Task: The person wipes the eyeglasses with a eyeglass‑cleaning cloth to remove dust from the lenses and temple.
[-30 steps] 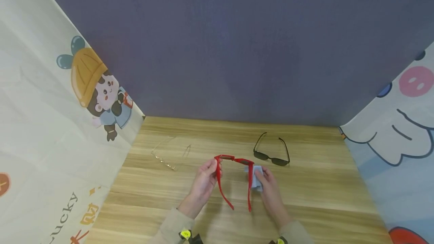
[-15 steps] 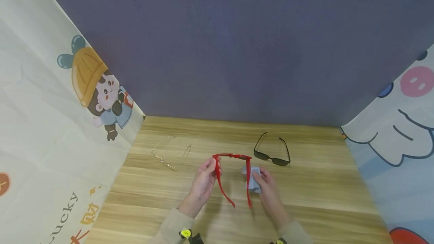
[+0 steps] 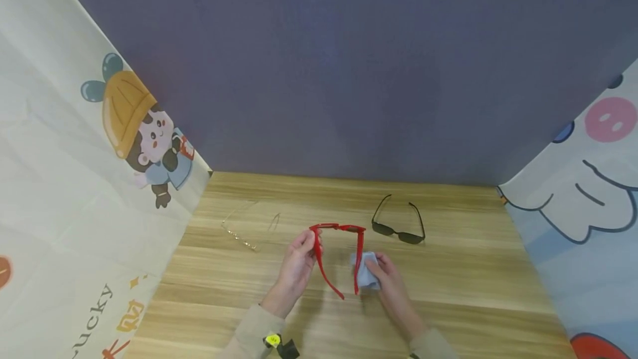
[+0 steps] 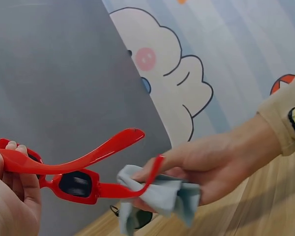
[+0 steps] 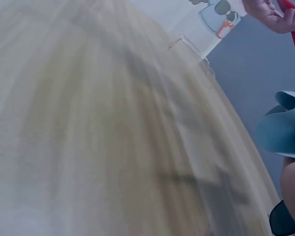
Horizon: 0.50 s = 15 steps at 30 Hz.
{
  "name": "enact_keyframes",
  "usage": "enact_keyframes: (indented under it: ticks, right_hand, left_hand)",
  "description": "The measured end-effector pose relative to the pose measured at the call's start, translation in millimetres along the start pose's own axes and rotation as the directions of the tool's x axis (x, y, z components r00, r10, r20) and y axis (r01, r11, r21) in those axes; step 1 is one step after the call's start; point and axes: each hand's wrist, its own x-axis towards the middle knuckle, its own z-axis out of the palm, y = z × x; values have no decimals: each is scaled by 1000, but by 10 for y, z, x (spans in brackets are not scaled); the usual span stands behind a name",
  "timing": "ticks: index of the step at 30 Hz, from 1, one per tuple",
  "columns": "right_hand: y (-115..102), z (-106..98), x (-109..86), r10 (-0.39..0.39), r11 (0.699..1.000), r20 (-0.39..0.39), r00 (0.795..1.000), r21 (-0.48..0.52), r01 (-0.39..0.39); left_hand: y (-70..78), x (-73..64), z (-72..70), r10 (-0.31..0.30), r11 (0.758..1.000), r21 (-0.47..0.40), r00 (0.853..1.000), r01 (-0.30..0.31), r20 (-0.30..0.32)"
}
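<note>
So the left hand has the red glasses by their left corner, thumb on one side and fingers pinched in from the other. They're lifted up off the bench, temples unfolded and pointing back at the person, lenses facing the dark panel. The right side isn't gripped by that hand at all.

Right hand has its fingers closed on a pale blue cloth, thumb on top, with the stuff all bunched and folded. It's right by the glasses' right temple, and from the left wrist view that temple crosses in front of the cloth. Honestly can't tell if the two actually touch. Right wrist view only catches the cloth and a bit of red at its edge, so no help there.

Two more pairs are sitting on the bench: black glasses behind the right hand, temples open toward the panel, and thin gold glasses over to the left, well apart from the black ones. The gold pair's lenses are too faint to make out. Cartoon-print sheets hang on both sides.
</note>
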Motion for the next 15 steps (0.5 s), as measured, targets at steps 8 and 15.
enact_keyframes:
  ticks: [8,15]
  right_hand:
    - [-138,45,181,40,991,-37,999,126,-35]
    - [-191,83,234,-4,983,-60,998,182,15]
  left_hand:
    - [-34,-13,27,-18,1000,8,1000,18,-4]
    - [-45,-4,44,-16,1000,23,1000,16,-5]
